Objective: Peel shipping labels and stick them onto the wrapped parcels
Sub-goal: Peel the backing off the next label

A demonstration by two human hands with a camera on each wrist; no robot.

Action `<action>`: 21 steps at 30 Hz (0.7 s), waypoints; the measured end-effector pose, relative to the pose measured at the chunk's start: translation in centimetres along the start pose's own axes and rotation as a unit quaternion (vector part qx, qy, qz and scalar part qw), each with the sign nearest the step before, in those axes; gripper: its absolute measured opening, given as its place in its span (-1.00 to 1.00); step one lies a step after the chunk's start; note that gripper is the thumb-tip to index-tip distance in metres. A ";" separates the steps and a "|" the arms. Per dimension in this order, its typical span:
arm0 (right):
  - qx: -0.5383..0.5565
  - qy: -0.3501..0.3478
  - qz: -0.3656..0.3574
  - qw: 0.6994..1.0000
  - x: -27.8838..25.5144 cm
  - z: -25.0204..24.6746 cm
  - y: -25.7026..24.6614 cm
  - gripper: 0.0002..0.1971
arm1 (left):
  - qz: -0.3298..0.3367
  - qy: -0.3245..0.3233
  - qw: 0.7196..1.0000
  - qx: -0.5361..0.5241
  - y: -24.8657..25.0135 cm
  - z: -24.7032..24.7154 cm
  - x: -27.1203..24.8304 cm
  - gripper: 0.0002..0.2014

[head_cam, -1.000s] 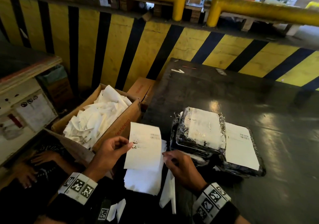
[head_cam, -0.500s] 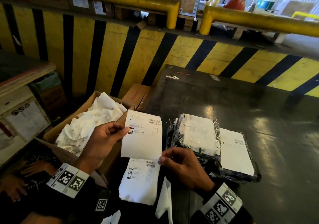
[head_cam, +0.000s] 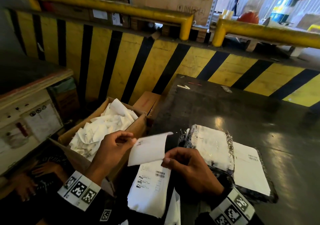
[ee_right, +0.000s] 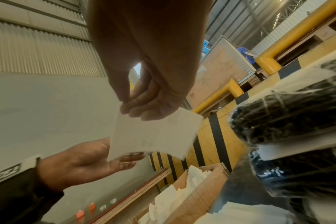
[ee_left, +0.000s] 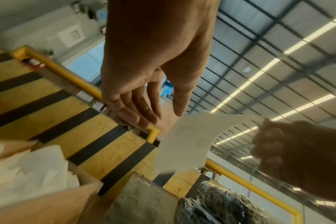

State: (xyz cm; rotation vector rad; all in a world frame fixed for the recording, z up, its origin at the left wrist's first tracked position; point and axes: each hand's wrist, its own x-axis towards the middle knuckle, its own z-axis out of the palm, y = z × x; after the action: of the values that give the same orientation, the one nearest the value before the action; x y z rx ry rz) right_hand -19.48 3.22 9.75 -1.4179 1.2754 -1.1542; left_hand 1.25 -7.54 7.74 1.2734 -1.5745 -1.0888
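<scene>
Cardboard box (head_cam: 103, 134) left of table (head_cam: 225, 107), crumpled paper (head_cam: 107, 126) inside. Two wrapped parcels (head_cam: 213, 146) on table near front edge, one overlapping other. Label stack (head_cam: 150, 186) before parcels, left. Loose label (head_cam: 149, 148) above stack. Striped barrier (head_cam: 121, 63) behind.

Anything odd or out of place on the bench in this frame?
Nothing serious. Two paper scraps and lie loose at the far edge of the dark table. The top wrapped parcel sits askew on the labelled one beneath it.
</scene>
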 end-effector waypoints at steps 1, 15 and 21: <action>0.006 0.000 -0.004 1.000 0.2 0.1 -0.1 -0.88 | 0.029 -0.001 0.999 0.028 0.3 -0.1 -0.6 -0.86; -0.040 0.026 0.010 0.999 0.9 0.4 0.3 -0.86 | 0.072 -0.031 0.997 -0.008 1.5 2.6 -3.6 -0.90; -0.052 0.091 0.007 0.994 -1.0 -4.5 -0.5 -0.90 | 0.035 0.028 0.999 -0.018 0.9 1.3 -1.2 -0.89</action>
State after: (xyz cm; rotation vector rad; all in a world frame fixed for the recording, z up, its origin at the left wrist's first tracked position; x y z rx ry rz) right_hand -23.86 4.13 10.98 -1.4005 1.4890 -1.2457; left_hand -0.11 -6.12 8.16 1.2065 -1.5391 -1.0238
